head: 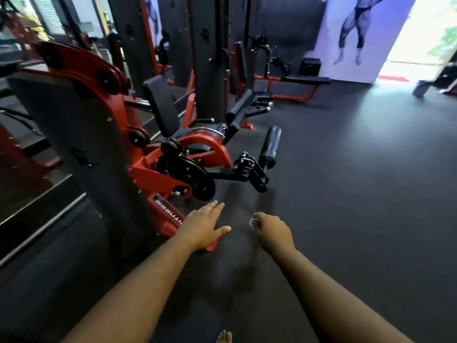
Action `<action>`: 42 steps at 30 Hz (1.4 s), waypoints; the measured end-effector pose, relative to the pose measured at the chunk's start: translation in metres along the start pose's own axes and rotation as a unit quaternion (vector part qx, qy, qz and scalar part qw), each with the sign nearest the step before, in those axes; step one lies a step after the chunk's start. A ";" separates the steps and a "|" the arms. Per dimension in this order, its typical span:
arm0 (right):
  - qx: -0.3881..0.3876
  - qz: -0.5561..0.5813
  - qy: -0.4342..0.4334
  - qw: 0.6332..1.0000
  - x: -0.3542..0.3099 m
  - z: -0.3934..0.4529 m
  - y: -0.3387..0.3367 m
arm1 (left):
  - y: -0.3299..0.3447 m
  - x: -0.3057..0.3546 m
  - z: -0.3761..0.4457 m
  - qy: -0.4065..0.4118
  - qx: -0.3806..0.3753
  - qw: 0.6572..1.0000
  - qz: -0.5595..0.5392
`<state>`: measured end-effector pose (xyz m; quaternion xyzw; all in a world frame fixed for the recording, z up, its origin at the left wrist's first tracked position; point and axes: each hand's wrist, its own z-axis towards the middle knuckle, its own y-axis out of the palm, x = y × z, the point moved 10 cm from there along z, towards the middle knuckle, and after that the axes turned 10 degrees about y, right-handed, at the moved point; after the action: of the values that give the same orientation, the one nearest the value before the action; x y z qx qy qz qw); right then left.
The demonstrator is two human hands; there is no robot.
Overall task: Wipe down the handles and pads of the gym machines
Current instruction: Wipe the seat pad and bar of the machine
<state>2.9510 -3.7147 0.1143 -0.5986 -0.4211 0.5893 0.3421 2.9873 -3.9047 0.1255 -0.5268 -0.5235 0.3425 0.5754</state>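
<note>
2 hands before the leg machine [188, 154] – left hand [205, 226] flat, right hand [272, 231] pinching white cloth [253, 222]

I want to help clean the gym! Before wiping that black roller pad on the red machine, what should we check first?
1. Cloth in hand: right hand curls round something small and white; whether it is a cloth, cannot tell.
2. Left hand free: ok, fingers straight, holding nothing.
3. Roller pad unblocked: ok, nothing lies on it.
4. Hands at the pad: not ok, both are short of it.
5. Floor towards the pad: ok, bare.
</note>
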 end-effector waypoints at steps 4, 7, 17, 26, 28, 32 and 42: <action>0.021 0.042 0.056 0.997 0.040 0.061 -0.012 | 0.014 -0.002 0.084 0.029 -0.020 0.999 -0.008; 0.026 0.059 0.087 0.994 0.061 0.105 -0.023 | 0.022 -0.002 0.141 0.051 -0.041 0.998 -0.012; 0.001 0.130 0.172 0.976 0.146 0.244 -0.034 | 0.041 0.011 0.307 0.080 -0.082 0.993 -0.006; -0.055 0.199 0.155 0.966 0.222 0.401 -0.063 | 0.047 0.032 0.457 0.021 -0.084 0.996 -0.009; -0.064 0.204 0.145 0.966 0.231 0.435 -0.075 | 0.038 0.034 0.486 0.002 -0.067 0.998 -0.016; -0.075 0.196 0.121 0.970 0.234 0.506 -0.097 | 0.028 0.033 0.546 -0.021 -0.051 0.998 -0.030; -0.117 0.176 0.050 0.976 0.207 0.689 -0.076 | 0.032 -0.048 0.706 -0.075 -0.027 0.996 -0.047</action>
<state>2.2480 -3.5552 0.0472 -0.7281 -0.3575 0.5560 0.1814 2.3022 -3.7680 0.0100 -0.4896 -0.5986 0.3393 0.5356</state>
